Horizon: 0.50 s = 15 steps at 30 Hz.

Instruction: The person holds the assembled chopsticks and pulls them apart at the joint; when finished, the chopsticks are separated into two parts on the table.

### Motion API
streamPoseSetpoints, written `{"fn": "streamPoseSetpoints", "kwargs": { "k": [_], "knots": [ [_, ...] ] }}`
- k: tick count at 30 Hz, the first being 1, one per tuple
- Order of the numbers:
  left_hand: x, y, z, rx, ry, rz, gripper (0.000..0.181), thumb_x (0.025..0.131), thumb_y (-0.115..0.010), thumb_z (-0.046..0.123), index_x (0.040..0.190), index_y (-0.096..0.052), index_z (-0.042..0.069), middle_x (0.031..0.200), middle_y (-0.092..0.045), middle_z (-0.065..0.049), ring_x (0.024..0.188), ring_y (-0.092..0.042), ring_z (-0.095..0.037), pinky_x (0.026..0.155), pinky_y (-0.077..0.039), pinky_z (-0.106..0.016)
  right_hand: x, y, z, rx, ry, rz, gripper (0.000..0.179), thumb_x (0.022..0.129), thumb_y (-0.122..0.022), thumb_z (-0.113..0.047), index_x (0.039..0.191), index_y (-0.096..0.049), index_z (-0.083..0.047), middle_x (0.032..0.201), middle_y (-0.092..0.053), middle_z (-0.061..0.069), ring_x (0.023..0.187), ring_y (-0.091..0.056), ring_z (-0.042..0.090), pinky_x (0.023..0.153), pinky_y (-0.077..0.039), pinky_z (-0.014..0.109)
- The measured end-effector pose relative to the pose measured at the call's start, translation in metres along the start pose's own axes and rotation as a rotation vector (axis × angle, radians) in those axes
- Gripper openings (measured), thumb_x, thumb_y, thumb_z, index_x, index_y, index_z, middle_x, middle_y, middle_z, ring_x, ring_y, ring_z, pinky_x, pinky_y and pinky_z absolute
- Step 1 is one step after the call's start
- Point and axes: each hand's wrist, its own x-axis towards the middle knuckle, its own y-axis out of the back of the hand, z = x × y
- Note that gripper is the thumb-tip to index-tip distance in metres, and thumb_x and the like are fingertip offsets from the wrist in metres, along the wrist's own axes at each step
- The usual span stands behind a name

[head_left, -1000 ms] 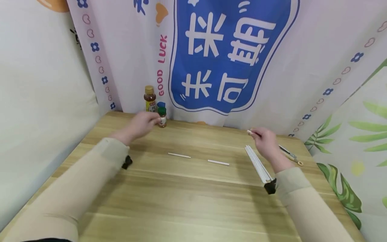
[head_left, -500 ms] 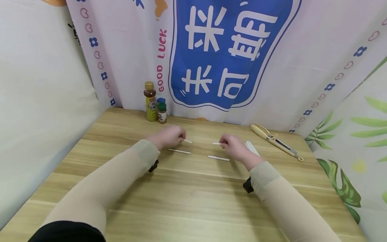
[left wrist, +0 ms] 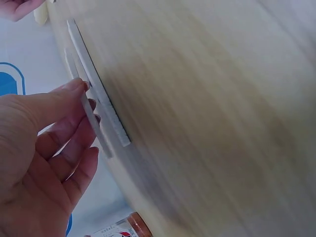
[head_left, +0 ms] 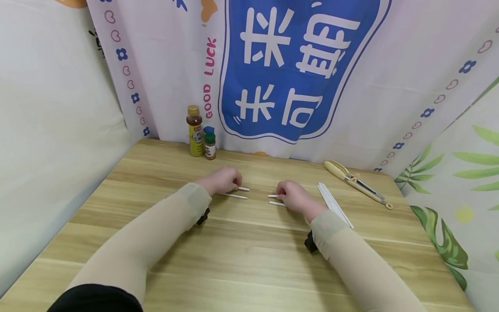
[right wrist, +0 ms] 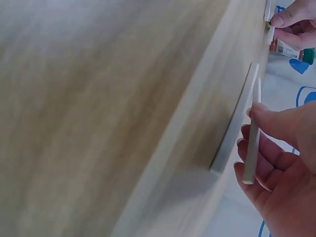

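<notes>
My left hand [head_left: 224,180] pinches a short white stick [left wrist: 103,143] between thumb and fingers, its end showing past the fingertips in the head view. Just behind it in the left wrist view, a second white stick [left wrist: 118,129] lies on the wooden table. On the other side, my right hand [head_left: 293,195] pinches another short white stick [right wrist: 252,160]. That one is nearly parallel to a white stick [right wrist: 232,128] lying on the tabletop. Both hands are low over the table, a small gap between them, and partly cover the lying sticks in the head view.
Right of my right hand lies a bundle of longer white sticks [head_left: 334,206]. Beyond it are tongs [head_left: 356,184] with cream handles. A yellow-labelled bottle [head_left: 196,132] and a small green-capped jar [head_left: 210,146] stand at the back left, before a printed curtain [head_left: 351,130].
Both hands have come inward from the bottles and the stick bundle, each carrying a short stick, and lowered toward the table behind the two lying sticks. The tongs and bundle are now uncovered.
</notes>
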Motion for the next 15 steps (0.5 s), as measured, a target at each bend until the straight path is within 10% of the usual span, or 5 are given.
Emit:
{"fn": "streamPoseSetpoints", "kwargs": {
  "k": [9, 15],
  "knots": [
    [0.002, -0.006, 0.002, 0.009, -0.009, -0.003, 0.013, 0.087, -0.071, 0.002, 0.081, -0.069, 0.013, 0.083, -0.063, 0.003, 0.083, -0.058, -0.017, 0.080, -0.048, -0.036, -0.007, 0.002, 0.007, 0.037, 0.001, 0.030, 0.011, 0.087, -0.070, 0.000, 0.083, -0.062, -0.007, 0.076, -0.054, 0.001, 0.071, -0.050, 0.017, 0.066, -0.043, 0.032],
    [0.001, -0.007, 0.004, -0.009, 0.000, -0.004, 0.013, 0.087, -0.070, 0.002, 0.081, -0.067, 0.013, 0.082, -0.062, 0.002, 0.081, -0.057, -0.018, 0.078, -0.047, -0.035, -0.027, 0.045, 0.030, -0.006, -0.076, 0.064, 0.006, 0.081, -0.065, 0.003, 0.085, -0.061, -0.001, 0.078, -0.058, 0.008, 0.073, -0.055, 0.024, 0.068, -0.047, 0.039]
  ]
}}
